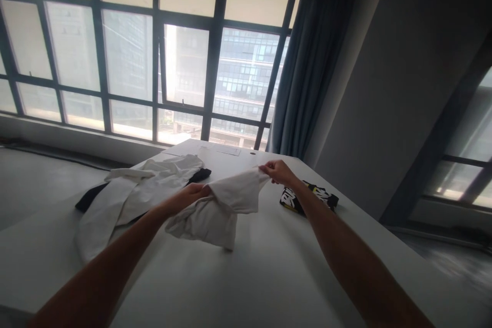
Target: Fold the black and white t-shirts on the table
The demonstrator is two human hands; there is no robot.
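Observation:
A white cloth garment (234, 192) hangs between my two hands above the white table (269, 277). My left hand (192, 195) is closed on its upper left part. Pinched in the fingers of my right hand (274, 170) is its upper right corner. The lower part of the cloth droops in folds, its lowest corner close to the tabletop; whether it touches cannot be told.
White and black garments (154, 184) lie in a loose pile on the table's left. A folded black garment with white and yellow print (307, 197) lies right, partly behind my right forearm. A paper sheet (228, 150) is near the far edge.

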